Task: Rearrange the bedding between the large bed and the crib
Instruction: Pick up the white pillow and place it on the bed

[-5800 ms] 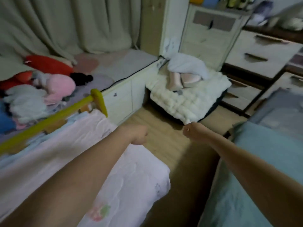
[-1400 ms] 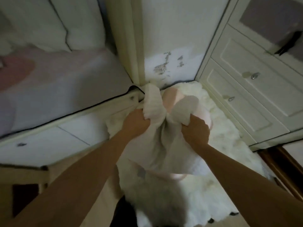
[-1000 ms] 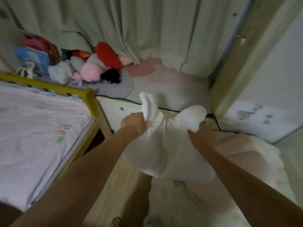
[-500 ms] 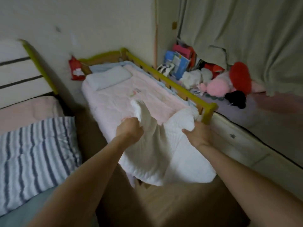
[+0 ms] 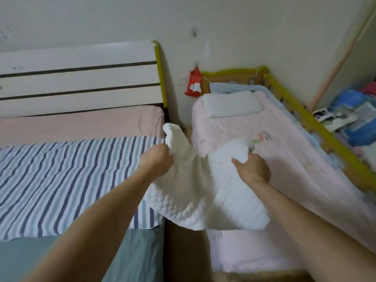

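A white quilted blanket (image 5: pixel 203 192) hangs in the air over the gap between the two beds. My left hand (image 5: pixel 157 161) grips its upper left corner and my right hand (image 5: pixel 252 169) grips its upper right edge. The large bed (image 5: pixel 61 251) lies at the left with a blue-and-white striped sheet (image 5: pixel 61 180) and a pink pillow (image 5: pixel 81 125) by the white headboard (image 5: pixel 81 78). The crib (image 5: pixel 317 127) stands at the right, covered by a pale pink quilt (image 5: pixel 284 159), with a small white pillow (image 5: pixel 230 105) at its head.
A narrow gap of floor (image 5: pixel 183 251) separates the beds. A red pouch (image 5: pixel 193 82) hangs on the wall beside the crib's headboard. Books and blue items (image 5: pixel 352 119) are piled beyond the crib's yellow rail at the right.
I picked up the white blanket from the fluffy cushion with both hands and turned left. It now hangs between the large bed and the crib, closer to the bed than before.
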